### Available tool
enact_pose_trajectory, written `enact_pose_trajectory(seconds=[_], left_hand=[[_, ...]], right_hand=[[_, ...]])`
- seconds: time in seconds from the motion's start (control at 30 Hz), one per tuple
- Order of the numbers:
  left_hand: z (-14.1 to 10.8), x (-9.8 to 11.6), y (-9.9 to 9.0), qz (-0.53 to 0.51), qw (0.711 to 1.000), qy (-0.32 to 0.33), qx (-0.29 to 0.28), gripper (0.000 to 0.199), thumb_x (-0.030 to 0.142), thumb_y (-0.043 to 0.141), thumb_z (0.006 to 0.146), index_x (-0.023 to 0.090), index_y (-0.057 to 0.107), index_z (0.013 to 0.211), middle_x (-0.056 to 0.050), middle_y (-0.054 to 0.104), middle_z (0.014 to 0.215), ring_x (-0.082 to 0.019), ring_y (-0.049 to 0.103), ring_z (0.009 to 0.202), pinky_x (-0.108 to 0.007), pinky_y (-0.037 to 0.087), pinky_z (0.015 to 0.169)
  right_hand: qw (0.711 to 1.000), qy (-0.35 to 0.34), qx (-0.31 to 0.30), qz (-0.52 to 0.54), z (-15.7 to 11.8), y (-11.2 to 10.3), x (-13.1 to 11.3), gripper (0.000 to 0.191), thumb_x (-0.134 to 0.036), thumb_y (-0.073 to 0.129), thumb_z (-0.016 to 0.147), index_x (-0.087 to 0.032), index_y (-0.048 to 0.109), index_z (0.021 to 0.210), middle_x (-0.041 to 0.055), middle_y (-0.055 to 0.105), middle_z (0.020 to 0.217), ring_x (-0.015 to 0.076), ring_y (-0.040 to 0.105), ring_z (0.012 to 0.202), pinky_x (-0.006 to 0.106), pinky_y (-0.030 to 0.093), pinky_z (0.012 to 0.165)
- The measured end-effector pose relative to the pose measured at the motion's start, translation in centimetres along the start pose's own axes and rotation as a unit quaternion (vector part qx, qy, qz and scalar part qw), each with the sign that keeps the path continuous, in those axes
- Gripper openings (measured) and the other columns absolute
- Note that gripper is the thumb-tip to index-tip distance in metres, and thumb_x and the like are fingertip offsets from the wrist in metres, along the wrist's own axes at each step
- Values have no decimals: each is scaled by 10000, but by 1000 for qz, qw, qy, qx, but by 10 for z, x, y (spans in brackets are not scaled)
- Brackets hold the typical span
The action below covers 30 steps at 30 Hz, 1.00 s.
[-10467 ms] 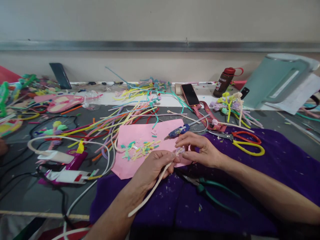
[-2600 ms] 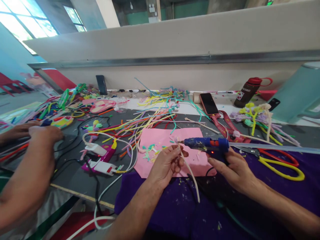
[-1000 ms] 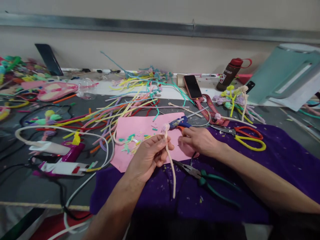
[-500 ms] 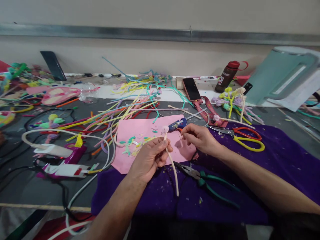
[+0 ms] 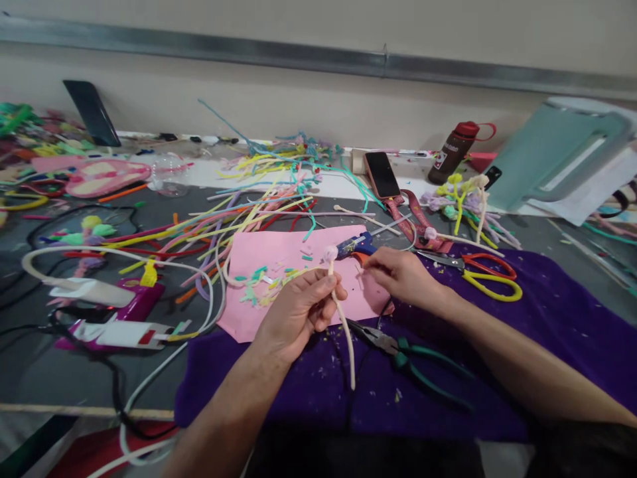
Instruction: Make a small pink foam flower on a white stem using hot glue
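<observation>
Pinched in my left hand is a cream pipe cleaner, its tail hanging down over the purple cloth. A pale pinkish-white fuzzy knob tops it, just above my fingers. My right hand is closed at the fingertips on a short pale pipe cleaner piece, a little right of the knob and apart from it. Behind the hands, a blue glue gun with an orange trigger lies on the pink sheet. Green-handled pliers rest on the purple cloth below.
Scissors with red and yellow handles lie right of my right hand. Loose pipe cleaners spread behind the sheet. Magenta-and-white corded tools are at left. A phone, bottle and teal container stand at the back.
The view has shifted and tilted slightly. Both hands keep nearly the same pose, with the cream pipe cleaner still in my left hand.
</observation>
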<state>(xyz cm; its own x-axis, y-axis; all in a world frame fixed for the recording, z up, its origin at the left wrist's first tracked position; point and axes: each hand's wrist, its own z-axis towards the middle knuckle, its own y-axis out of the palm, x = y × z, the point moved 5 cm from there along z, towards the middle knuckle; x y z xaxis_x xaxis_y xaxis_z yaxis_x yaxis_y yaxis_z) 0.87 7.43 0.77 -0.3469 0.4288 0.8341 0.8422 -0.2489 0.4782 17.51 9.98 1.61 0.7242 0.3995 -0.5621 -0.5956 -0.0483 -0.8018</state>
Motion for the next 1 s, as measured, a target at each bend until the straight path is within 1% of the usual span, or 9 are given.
enact_pose_trajectory(seconds=[0.07,0.13,0.3,0.4,0.5,0.6,0.7,0.83,1.0], left_hand=[[0,1,1,-4,1000,-2,1,139,266,624,725,130,607,748,12,585,633,0,386,344,-117,284,301],[-1,1,1,0,1000,-4,0,141,268,627,721,130,605,742,12,588,631,-2,386,342,-120,287,299],[0,1,2,6,1000,0,-4,146,270,619,733,127,593,721,11,590,646,0,392,350,-120,287,303],[0,1,0,7,1000,4,-2,144,272,609,745,131,591,722,13,590,650,2,391,352,-119,279,308],[0,-1,-1,21,1000,3,-6,152,288,593,758,138,595,735,15,585,600,-4,383,338,-123,260,308],[0,-2,-1,40,999,-1,-16,186,306,577,769,132,589,704,16,555,529,-12,379,330,-124,246,310],[0,-3,-2,39,999,-3,-16,177,300,575,771,134,588,713,17,545,522,-14,377,335,-124,247,311],[0,-3,-2,38,999,-2,-19,163,293,569,775,136,590,738,14,551,540,-15,372,337,-124,245,310],[1,-3,-3,42,999,1,-15,173,295,570,775,129,588,730,9,558,563,-10,366,339,-124,248,310]], right_hand=[[987,-18,-15,-158,-3,8,-6,211,-291,467,817,-147,615,859,81,619,850,156,559,685,244,358,562],[968,-22,-31,-249,-5,18,-9,259,-333,449,829,-133,612,851,100,621,839,163,556,647,247,315,511],[959,-73,-50,-270,-6,29,-11,263,-248,382,860,-116,600,794,103,623,791,159,550,633,244,297,498],[985,-42,-15,-168,-4,20,-6,188,-233,427,842,-129,577,798,80,617,783,137,543,640,228,340,536],[998,16,-14,59,-2,12,0,143,-254,444,841,-157,522,769,11,571,689,100,524,568,209,379,525],[953,75,-37,292,-1,13,3,149,-294,471,831,-164,491,761,-29,528,627,78,510,491,193,385,464],[898,117,-56,421,-2,16,4,137,-284,541,795,-151,533,828,-33,546,609,73,516,485,178,378,438],[842,135,-82,516,-3,20,3,219,-243,623,742,-152,573,935,1,619,711,87,578,575,198,447,513],[825,136,-72,544,-4,23,-1,219,-221,664,707,-156,611,909,-11,623,693,76,579,566,187,439,526]])
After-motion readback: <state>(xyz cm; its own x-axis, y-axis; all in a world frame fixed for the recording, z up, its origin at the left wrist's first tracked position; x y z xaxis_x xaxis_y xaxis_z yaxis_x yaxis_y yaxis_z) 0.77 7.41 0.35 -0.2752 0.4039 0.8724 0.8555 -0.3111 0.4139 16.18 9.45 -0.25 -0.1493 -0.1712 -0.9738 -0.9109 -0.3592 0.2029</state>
